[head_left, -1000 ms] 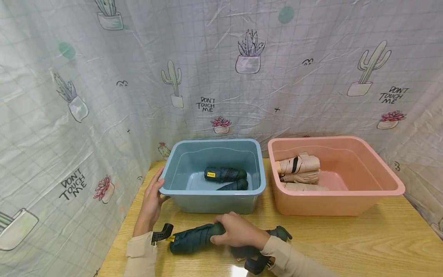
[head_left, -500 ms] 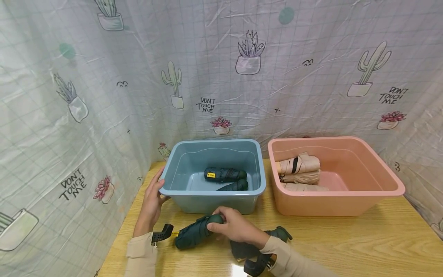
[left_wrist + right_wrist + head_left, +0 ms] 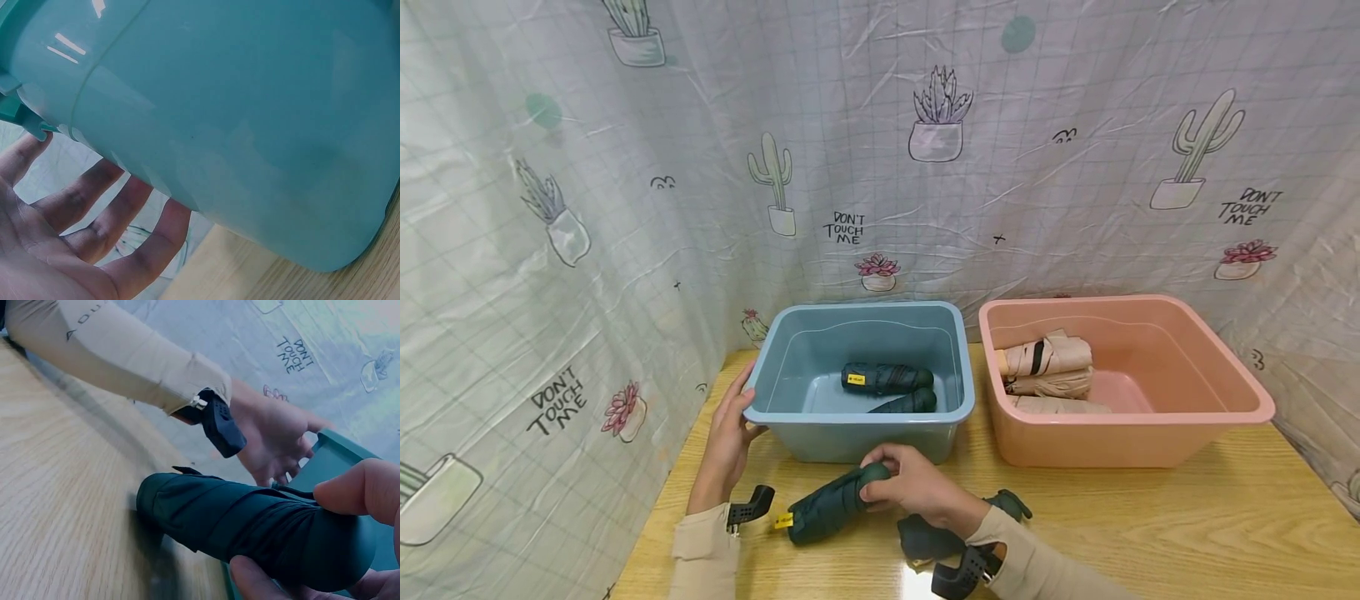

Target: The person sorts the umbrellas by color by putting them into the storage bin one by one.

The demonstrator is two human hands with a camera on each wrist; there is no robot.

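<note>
My right hand [image 3: 910, 487] pinches the rounded handle end of a dark green folded umbrella [image 3: 831, 508] between thumb and fingers. The umbrella slants down to the left, its yellow tag [image 3: 783, 521] at the low end. In the right wrist view its far end is close over the table. My left hand [image 3: 730, 429] rests against the left side of the blue bin [image 3: 865, 439], thumb at the rim; extended fingers [image 3: 165, 231] touch the outer wall in the left wrist view. Two dark umbrellas [image 3: 887, 379] lie inside this bin.
A pink bin [image 3: 1097, 442] with several beige folded umbrellas [image 3: 1051, 357] stands right of the blue one. Another dark umbrella [image 3: 925, 537] lies on the wooden table [image 3: 1120, 533], partly hidden under my right forearm. A patterned curtain [image 3: 850, 125] hangs behind.
The umbrella's handle end has come up and its far end has swung slightly right, so it slants more steeply. My left hand stays at the blue bin.
</note>
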